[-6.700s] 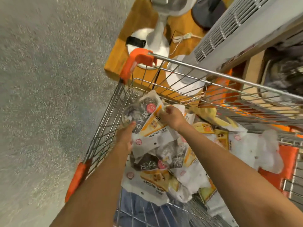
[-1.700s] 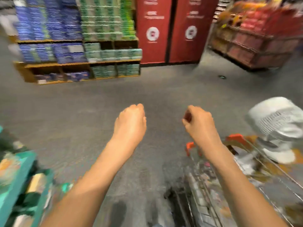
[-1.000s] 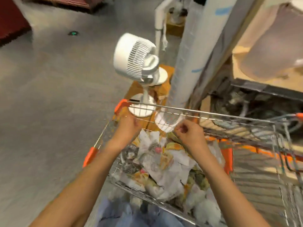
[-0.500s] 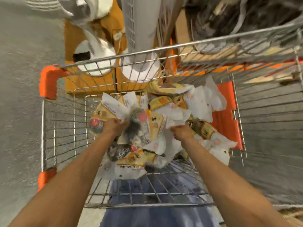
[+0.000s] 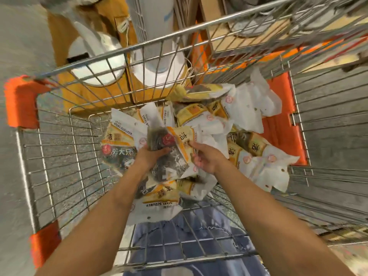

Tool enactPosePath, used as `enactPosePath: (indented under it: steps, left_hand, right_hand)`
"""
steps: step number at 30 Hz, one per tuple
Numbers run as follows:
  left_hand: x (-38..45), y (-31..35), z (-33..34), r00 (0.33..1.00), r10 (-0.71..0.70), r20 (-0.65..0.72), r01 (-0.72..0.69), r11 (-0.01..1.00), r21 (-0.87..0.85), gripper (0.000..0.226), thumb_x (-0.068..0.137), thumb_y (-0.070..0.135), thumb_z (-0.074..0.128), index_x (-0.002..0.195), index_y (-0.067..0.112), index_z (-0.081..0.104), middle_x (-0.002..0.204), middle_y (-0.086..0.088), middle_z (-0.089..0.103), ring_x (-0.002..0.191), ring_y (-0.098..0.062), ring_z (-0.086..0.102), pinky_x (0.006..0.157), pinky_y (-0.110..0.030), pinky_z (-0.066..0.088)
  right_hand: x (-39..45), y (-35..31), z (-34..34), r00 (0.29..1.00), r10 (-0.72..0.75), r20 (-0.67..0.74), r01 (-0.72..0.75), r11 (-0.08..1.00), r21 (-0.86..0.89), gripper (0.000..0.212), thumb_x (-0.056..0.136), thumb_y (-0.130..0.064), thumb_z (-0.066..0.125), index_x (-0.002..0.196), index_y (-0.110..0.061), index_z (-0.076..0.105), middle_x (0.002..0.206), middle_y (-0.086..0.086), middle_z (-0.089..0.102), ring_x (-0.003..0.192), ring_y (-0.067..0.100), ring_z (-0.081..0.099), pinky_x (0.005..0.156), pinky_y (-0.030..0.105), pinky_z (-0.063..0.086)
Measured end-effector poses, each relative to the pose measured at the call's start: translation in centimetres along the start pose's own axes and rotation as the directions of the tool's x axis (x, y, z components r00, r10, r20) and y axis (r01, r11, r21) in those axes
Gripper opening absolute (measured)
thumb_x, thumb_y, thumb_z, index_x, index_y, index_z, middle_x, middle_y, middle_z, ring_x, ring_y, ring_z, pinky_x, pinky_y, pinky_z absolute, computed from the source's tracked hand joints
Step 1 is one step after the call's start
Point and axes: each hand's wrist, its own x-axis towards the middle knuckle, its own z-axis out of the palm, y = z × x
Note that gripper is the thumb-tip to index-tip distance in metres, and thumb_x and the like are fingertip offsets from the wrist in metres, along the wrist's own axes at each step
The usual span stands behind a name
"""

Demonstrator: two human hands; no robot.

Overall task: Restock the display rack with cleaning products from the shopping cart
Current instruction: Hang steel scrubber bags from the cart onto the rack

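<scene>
**Both hands in the cart, sorting out a scourer packet**

The shopping cart [image 5: 83, 108] holds a loose heap of steel scourer packets [image 5: 245, 154], white and yellow plastic pouches with dark wire pads showing through clear windows. The heap lies towards the far and right side of the basket, against an orange panel [image 5: 278, 124].

The left hand [image 5: 148, 156] reaches into the middle of the heap, its fingers curled round the top packet [image 5: 175, 154], which is lifted a little above the rest. That packet's long axis runs roughly away from the person, dark pad near the hand, yellow header pointing to the far end. The right hand [image 5: 207, 158] is just beside it on the right, palm turned inward, fingers loosely bent and touching the packet's edge; whether they pinch it cannot be told.

The left hand is the nearer and already has the hold, so lifting out probably falls to it. The display rack is not in view.
</scene>
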Motion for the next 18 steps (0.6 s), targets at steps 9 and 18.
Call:
enactPosePath:
  steps: [9, 18]
  left_hand:
    - [-7.5, 3.7, -1.8, 0.984, 0.179, 0.007, -0.173, 0.957, -0.231, 0.049, 0.064, 0.02, 0.083, 0.106, 0.016, 0.058, 0.102, -0.015, 0.068, 0.089, -0.03, 0.067, 0.083, -0.043, 0.054]
    - [-21.7, 7.2, -4.6, 0.876, 0.399, -0.273, -0.452, 0.477, -0.754, 0.023, 0.085, 0.008, 0.057, 0.107, 0.004, 0.058, 0.075, -0.008, 0.073, 0.067, -0.018, 0.07, 0.056, -0.028, 0.057]
  right_hand:
    - [-8.1, -5.1, 1.5, 0.911, -0.404, 0.076, 0.39, 0.789, -0.475, 0.057, 0.074, -0.034, 0.077, 0.12, -0.008, 0.055, 0.118, -0.001, 0.055, 0.103, 0.017, 0.054, 0.081, 0.027, 0.042]
    - [-22.3, -7.1, 8.9, 0.734, -0.529, 0.426, 0.672, 0.658, -0.34, 0.027, 0.072, -0.022, 0.078, 0.089, -0.021, 0.058, 0.093, -0.003, 0.062, 0.087, 0.018, 0.061, 0.071, 0.034, 0.048]
